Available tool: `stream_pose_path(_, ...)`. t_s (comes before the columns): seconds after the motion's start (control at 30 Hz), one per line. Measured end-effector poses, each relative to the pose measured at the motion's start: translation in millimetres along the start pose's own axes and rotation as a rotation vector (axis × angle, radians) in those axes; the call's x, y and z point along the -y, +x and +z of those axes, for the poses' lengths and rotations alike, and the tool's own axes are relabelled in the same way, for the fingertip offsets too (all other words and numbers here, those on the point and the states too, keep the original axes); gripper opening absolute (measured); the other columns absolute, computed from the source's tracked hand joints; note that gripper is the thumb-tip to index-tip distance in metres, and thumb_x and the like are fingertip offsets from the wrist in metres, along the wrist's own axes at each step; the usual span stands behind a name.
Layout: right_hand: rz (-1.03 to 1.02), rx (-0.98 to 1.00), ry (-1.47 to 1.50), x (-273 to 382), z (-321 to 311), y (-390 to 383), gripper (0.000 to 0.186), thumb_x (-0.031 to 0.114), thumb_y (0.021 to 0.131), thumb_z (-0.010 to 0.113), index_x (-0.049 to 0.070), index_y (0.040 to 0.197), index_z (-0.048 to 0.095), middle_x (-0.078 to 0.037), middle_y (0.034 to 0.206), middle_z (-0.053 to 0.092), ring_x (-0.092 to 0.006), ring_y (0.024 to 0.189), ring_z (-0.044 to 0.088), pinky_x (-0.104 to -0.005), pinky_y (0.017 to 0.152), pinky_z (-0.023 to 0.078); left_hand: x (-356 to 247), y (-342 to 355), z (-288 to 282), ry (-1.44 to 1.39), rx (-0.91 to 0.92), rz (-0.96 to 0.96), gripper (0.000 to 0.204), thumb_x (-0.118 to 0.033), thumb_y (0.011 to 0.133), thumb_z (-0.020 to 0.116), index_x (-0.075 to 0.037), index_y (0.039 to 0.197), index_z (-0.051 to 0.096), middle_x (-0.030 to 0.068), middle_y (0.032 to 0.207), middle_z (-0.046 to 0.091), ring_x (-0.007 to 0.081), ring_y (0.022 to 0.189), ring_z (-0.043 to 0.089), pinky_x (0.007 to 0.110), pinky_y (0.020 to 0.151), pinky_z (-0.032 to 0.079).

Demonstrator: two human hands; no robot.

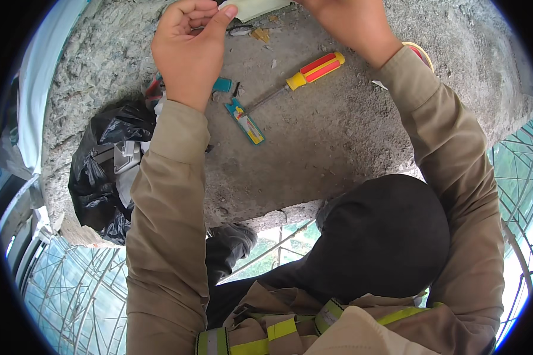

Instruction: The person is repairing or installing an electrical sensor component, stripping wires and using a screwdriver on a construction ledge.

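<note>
At the top edge, my left hand (189,56) is closed, with its thumb and fingers pinching the corner of a pale, flat, yellowish-green piece (259,8). The picture cuts off the rest of that piece. My right hand (355,26) is at the top too, near the piece's other end; its fingers lie outside the picture. Below and between the hands, a screwdriver (317,71) with a red and yellow handle rests on the concrete. Its shaft tip reaches a small teal and yellow packet (246,122). Another teal piece (222,84) lies beside my left wrist.
A black plastic bag (92,189) holding white plastic parts (126,157) sits on the rough concrete slab (266,174) at left. A red and yellow ring-shaped thing (421,53) is partly hidden behind my right wrist. Beyond the slab's edges are scaffold bars (86,296) and green-blue netting.
</note>
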State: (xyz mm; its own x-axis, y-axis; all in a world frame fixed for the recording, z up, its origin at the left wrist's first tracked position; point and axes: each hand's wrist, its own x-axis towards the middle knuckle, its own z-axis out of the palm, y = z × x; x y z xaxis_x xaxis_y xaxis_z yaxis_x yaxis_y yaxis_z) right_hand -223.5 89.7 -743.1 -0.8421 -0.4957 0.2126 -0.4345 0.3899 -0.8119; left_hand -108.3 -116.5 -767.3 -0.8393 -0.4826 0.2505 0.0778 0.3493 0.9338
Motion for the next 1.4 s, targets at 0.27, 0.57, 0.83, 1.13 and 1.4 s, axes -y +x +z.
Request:
stream_pose_path(0.27,0.027,0.009,-0.033,5,-1,0,0.018,0.016,0.09,0.08,-0.001,0.085,0.075,-0.015,0.072,0.07,-0.0182,0.06,0.063,-0.0369,0.056,0.05,-5,-3,3,0.033,-0.014,0.006,0.026,-0.009,0.088,0.085,-0.002,0.106,0.067,0.0044,0.095,0.073,0.0075,0.083,0.067,0.022,0.066,0.055)
stream_pose_path(0.57,0.004,0.019,0.01,4,-1,0,0.022,0.016,0.092,0.078,-0.001,0.082,0.069,-0.011,0.067,0.065,-0.0152,0.057,0.056,-0.0364,0.054,0.046,-5,-2,8,0.005,-0.026,-0.025,0.025,-0.011,0.09,0.084,-0.003,0.107,0.068,0.0034,0.094,0.073,0.0068,0.081,0.066,0.022,0.063,0.053)
stream_pose_path(0.83,-0.028,0.037,-0.002,5,-1,4,0.02,0.013,0.09,0.077,-0.002,0.082,0.068,-0.013,0.064,0.061,-0.0154,0.056,0.052,-0.0362,0.054,0.045,2,3,3,0.087,0.012,0.036,0.022,-0.011,0.091,0.083,-0.004,0.106,0.07,-0.0007,0.084,0.07,0.0036,0.072,0.06,0.019,0.06,0.047)
stream_pose_path(1.13,-0.133,-0.033,-0.175,5,-5,7,0.019,0.012,0.086,0.078,0.0,0.083,0.063,-0.02,0.067,0.058,-0.0378,0.059,0.06,-0.0443,0.056,0.047,-42,0,5,0.214,0.105,0.005,0.017,-0.014,0.097,0.074,-0.003,0.102,0.062,0.0148,0.082,0.057,0.03,0.064,0.057,0.045,0.058,0.046)
stream_pose_path(1.4,-0.847,0.016,-0.394,27,-19,22,0.013,0.009,0.079,0.073,0.007,0.085,0.062,-0.011,0.09,0.06,-0.031,0.083,0.064,-0.0433,0.066,0.053,-59,18,7,0.601,0.221,0.504,0.02,-0.01,0.088,0.082,-0.001,0.104,0.072,0.0147,0.087,0.06,0.0285,0.073,0.061,0.044,0.062,0.049)
